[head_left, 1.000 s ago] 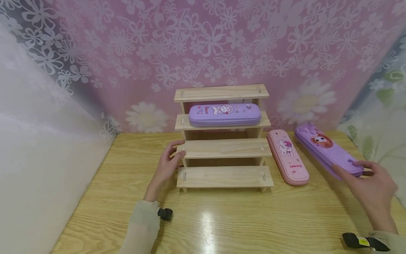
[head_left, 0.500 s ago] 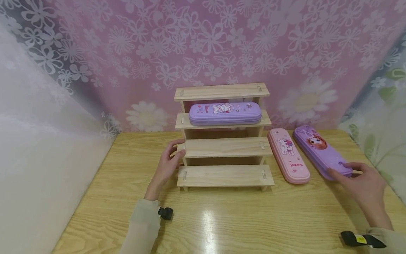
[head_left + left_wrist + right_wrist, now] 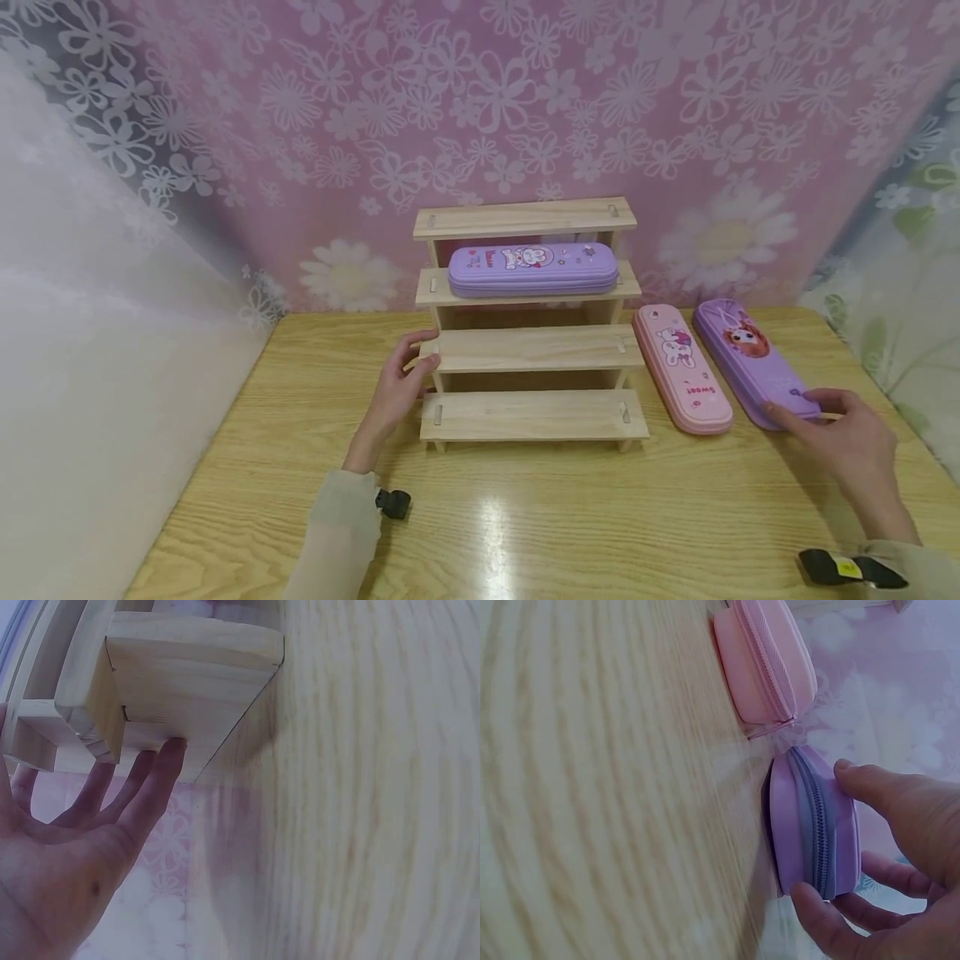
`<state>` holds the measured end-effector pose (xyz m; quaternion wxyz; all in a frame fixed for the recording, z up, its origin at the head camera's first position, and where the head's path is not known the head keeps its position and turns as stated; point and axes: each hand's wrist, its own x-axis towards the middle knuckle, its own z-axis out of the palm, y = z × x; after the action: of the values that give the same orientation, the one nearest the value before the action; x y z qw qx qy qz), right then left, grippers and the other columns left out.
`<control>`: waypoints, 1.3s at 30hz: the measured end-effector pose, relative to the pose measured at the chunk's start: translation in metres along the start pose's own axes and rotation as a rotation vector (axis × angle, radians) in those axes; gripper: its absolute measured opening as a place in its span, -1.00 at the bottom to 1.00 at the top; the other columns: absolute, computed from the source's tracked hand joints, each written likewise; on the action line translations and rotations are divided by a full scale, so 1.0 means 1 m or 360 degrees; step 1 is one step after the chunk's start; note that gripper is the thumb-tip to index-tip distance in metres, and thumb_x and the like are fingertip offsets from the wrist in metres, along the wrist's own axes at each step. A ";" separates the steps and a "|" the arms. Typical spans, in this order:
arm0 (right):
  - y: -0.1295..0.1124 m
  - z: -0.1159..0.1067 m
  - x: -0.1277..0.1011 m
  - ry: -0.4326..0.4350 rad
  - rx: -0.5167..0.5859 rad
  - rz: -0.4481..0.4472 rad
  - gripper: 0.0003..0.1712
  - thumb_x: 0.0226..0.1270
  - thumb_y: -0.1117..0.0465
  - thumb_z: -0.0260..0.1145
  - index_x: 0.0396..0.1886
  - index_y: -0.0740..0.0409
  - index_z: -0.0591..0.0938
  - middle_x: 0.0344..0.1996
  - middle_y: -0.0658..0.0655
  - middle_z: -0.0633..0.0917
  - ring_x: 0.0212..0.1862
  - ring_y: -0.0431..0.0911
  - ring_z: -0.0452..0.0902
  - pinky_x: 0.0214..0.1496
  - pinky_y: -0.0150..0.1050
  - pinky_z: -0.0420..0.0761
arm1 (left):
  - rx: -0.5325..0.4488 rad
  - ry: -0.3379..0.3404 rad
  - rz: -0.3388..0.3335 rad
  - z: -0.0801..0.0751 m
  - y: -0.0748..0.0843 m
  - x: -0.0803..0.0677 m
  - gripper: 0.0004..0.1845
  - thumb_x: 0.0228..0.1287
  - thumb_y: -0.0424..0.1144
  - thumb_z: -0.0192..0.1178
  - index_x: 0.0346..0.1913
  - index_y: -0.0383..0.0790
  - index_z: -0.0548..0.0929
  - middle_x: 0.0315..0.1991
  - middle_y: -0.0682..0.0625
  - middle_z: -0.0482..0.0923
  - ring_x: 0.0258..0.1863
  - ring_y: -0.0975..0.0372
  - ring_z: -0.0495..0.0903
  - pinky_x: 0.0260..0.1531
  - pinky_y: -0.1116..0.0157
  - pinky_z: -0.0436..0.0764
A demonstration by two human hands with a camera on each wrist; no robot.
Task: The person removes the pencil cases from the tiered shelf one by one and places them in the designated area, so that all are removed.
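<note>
A stepped wooden shelf with several tiers stands mid-table. My left hand grips the left end of its second-lowest tier. In the left wrist view, fingertips touch the shelf's side panel. My right hand holds the near end of a purple pencil case printed with a red-haired girl, thumb and fingers on opposite sides. Its zipper end faces the right wrist view, low by the tabletop. Just left of it lies a pink pencil case with a bunny. Another purple pencil case rests lengthwise on the second tier from the top.
The wood-grain table stretches toward me in front of the shelf. A pink flower-printed backdrop rises close behind it. Pale panels stand at the left and right sides.
My right hand has moved left with the purple pencil case, whose near end swung closer to the pink one. The left hand has stayed on the shelf.
</note>
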<state>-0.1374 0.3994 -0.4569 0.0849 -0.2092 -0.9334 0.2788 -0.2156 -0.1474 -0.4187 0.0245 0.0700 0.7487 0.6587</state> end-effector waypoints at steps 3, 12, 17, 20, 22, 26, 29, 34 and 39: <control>-0.001 -0.002 -0.001 -0.0027 0.0003 0.0049 -0.08 0.04 -0.37 0.31 0.13 0.30 0.46 0.02 0.40 0.53 -0.42 -0.31 0.36 -0.46 -0.35 0.29 | -0.0008 0.0001 0.0020 -0.001 -0.003 0.001 -0.59 0.37 -0.21 0.09 0.25 -0.10 0.41 0.09 -0.19 0.44 -0.13 0.06 0.57 -0.23 -0.13 0.62; -0.018 -0.009 -0.006 0.0233 0.0179 -0.0068 -0.30 0.16 -0.19 0.32 0.15 0.19 0.53 0.16 0.40 0.50 -0.21 -0.37 0.37 -0.48 -0.51 0.28 | 0.0007 0.0036 0.0038 -0.004 -0.029 0.013 -0.64 0.34 -0.08 0.13 0.18 0.17 0.46 0.07 -0.12 0.44 -0.11 0.10 0.58 -0.22 -0.12 0.63; -0.045 -0.015 -0.008 0.0259 0.0381 -0.0185 -0.43 0.15 -0.13 0.35 0.10 0.06 0.58 0.09 -0.14 0.54 -0.23 -0.69 0.21 -0.42 -0.77 0.34 | 0.0033 0.0051 0.0044 -0.005 -0.030 0.014 -0.65 0.33 -0.05 0.14 0.16 0.20 0.47 0.08 -0.10 0.44 -0.11 0.08 0.57 -0.24 -0.12 0.63; -0.064 -0.016 -0.009 0.0246 0.0465 -0.0286 -0.50 0.14 -0.09 0.38 0.04 0.00 0.61 -0.12 -0.39 0.49 -0.19 -0.66 0.30 -0.36 -0.79 0.38 | 0.0043 0.0048 0.0046 -0.005 -0.029 0.013 -0.64 0.33 -0.05 0.13 0.17 0.18 0.46 0.08 -0.10 0.44 -0.12 0.10 0.57 -0.26 -0.11 0.64; -0.077 -0.015 -0.008 0.0253 0.0496 -0.0361 -0.54 0.14 -0.06 0.39 0.02 0.00 0.62 -0.19 -0.43 0.49 -0.17 -0.64 0.33 -0.33 -0.80 0.39 | 0.0048 0.0043 0.0049 -0.005 -0.029 0.013 -0.63 0.34 -0.04 0.13 0.18 0.16 0.46 0.08 -0.10 0.43 -0.13 0.12 0.57 -0.27 -0.09 0.65; -0.100 -0.010 -0.006 0.0268 0.0546 -0.0486 -0.58 0.13 0.01 0.41 -0.02 0.04 0.64 -0.30 -0.39 0.54 -0.22 -0.58 0.40 -0.28 -0.80 0.39 | 0.0045 0.0036 0.0060 -0.004 -0.028 0.013 -0.61 0.35 -0.05 0.12 0.21 0.11 0.44 0.09 -0.12 0.43 -0.14 0.12 0.57 -0.27 -0.10 0.64; -0.115 -0.008 -0.005 0.0249 0.0536 -0.0521 -0.58 0.14 -0.02 0.40 -0.02 0.00 0.64 -0.24 -0.33 0.56 -0.29 -0.60 0.42 -0.26 -0.78 0.39 | 0.0037 0.0040 0.0059 -0.004 -0.028 0.013 -0.61 0.35 -0.06 0.12 0.21 0.11 0.45 0.08 -0.13 0.43 -0.13 0.11 0.58 -0.25 -0.13 0.63; -0.139 -0.005 -0.004 0.0179 0.0517 -0.0554 -0.56 0.17 -0.11 0.35 0.03 -0.09 0.62 -0.06 -0.11 0.61 -0.28 -0.63 0.45 -0.26 -0.74 0.41 | 0.0050 0.0060 0.0046 -0.003 -0.028 0.012 -0.65 0.33 -0.04 0.14 0.16 0.19 0.47 0.06 -0.08 0.45 -0.14 0.10 0.59 -0.30 -0.06 0.66; -0.163 -0.002 -0.001 0.0162 0.0603 -0.0694 -0.57 0.18 -0.06 0.36 0.04 -0.06 0.61 -0.08 -0.18 0.60 -0.19 -0.53 0.48 -0.24 -0.69 0.45 | 0.0040 0.0064 0.0057 -0.003 -0.029 0.013 -0.66 0.32 -0.05 0.15 0.14 0.20 0.48 0.06 -0.08 0.46 -0.14 0.08 0.58 -0.32 -0.04 0.66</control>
<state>-0.1921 0.2765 -0.3648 0.2273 0.0023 -0.8821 0.4125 -0.2309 -0.1523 -0.4465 -0.0032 0.0705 0.7559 0.6508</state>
